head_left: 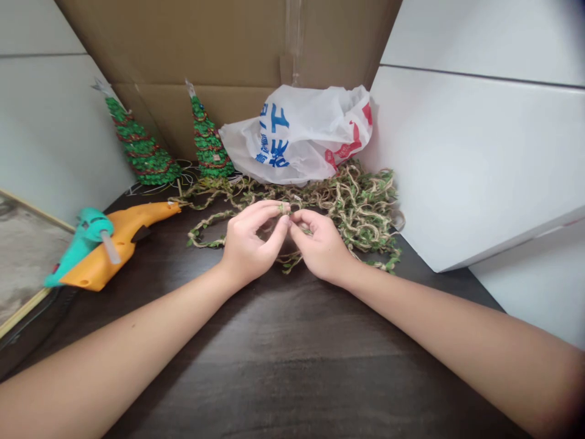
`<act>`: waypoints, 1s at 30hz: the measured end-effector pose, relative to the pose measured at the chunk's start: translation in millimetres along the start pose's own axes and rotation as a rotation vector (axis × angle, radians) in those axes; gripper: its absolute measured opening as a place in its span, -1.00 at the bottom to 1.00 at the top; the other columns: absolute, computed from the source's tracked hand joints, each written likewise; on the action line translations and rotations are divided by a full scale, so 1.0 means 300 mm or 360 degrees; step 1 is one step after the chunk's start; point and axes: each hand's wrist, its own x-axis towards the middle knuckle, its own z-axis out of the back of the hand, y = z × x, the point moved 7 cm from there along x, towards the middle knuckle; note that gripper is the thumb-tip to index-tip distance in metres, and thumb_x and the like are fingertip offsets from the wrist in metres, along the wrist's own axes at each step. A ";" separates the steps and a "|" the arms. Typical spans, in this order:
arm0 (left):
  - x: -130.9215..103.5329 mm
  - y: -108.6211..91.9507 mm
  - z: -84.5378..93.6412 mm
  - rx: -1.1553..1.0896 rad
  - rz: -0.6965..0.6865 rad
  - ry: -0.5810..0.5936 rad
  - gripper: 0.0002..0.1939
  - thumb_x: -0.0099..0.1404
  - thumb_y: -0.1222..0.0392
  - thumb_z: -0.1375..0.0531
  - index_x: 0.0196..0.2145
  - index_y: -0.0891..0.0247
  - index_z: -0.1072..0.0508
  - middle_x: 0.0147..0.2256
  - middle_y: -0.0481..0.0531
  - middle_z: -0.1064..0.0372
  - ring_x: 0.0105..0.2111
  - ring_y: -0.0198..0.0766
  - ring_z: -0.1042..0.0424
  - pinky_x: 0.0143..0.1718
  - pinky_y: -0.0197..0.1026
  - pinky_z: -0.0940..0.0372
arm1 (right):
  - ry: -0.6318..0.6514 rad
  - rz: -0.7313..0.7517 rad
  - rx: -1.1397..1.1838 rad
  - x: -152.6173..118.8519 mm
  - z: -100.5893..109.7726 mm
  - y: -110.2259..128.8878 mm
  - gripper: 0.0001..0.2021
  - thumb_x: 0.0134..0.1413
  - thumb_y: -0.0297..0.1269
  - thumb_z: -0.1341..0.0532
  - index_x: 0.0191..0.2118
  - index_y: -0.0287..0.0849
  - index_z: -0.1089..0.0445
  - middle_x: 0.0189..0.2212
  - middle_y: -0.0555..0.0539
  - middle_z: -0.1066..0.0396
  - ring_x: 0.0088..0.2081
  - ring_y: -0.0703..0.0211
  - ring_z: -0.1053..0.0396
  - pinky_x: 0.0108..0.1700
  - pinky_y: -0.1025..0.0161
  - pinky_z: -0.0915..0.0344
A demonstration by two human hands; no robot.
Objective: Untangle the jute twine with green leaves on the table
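Observation:
A heap of jute twine with small green leaves (pixel 361 210) lies on the dark table beyond my hands. One strand of it loops out to the left. My left hand (pixel 253 238) is closed in a pinch on a piece of this leafy twine, thumb against fingertips. Close beside it, my right hand (pixel 317 244) pinches the same twine, and the two thumbs almost meet. Most of the piece between the fingers is hidden by them.
At left lies a teal and orange glue gun (pixel 109 244). Two small green Christmas trees (pixel 141 149) stand at the back left. A white plastic bag (pixel 301 134) rests behind the twine, against a cardboard panel (pixel 183 42). White boxes (pixel 479 152) border the right side.

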 end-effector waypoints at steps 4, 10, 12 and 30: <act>-0.009 0.023 -0.002 -0.0063 0.0108 0.0024 -0.89 0.35 0.26 -0.22 -0.19 0.28 -0.54 -0.13 0.10 -0.54 -0.10 -0.17 -0.54 0.02 -0.06 -0.45 | -0.0009 -0.0049 0.0095 -0.001 -0.001 -0.005 -0.77 0.18 -0.10 -0.24 -0.32 -0.19 -0.39 -0.49 0.06 -0.33 -0.45 0.33 -0.25 -0.35 0.29 -0.23; -0.012 0.045 -0.010 -0.0081 0.0212 0.0106 -0.84 0.44 0.18 -0.11 -0.19 0.25 -0.47 -0.14 0.10 -0.46 -0.11 -0.16 -0.48 -0.03 -0.05 -0.42 | -0.0079 -0.0107 0.0156 0.003 0.009 -0.013 -0.76 0.20 -0.09 -0.22 -0.34 -0.16 -0.35 -0.53 0.08 -0.28 -0.45 0.32 -0.24 -0.38 0.30 -0.20; -0.008 0.045 -0.012 -0.0033 0.0205 0.0112 -0.83 0.45 0.16 -0.10 -0.20 0.26 -0.45 -0.15 0.10 -0.42 -0.11 -0.17 -0.44 -0.03 -0.06 -0.40 | -0.0112 -0.0126 0.0195 0.003 0.014 -0.018 -0.76 0.20 -0.08 -0.22 -0.35 -0.16 -0.33 -0.53 0.08 -0.28 -0.46 0.33 -0.23 -0.40 0.31 -0.19; 0.005 0.065 -0.061 0.0336 0.0307 0.0421 -0.71 0.40 0.30 -0.03 -0.48 0.21 -0.08 -0.45 -0.05 -0.11 -0.41 -0.28 -0.15 -0.35 -0.18 -0.05 | -0.0020 -0.0095 0.0049 -0.001 0.004 -0.012 -0.78 0.22 -0.11 -0.20 -0.32 -0.16 -0.34 -0.51 0.07 -0.28 -0.43 0.30 -0.22 -0.35 0.28 -0.19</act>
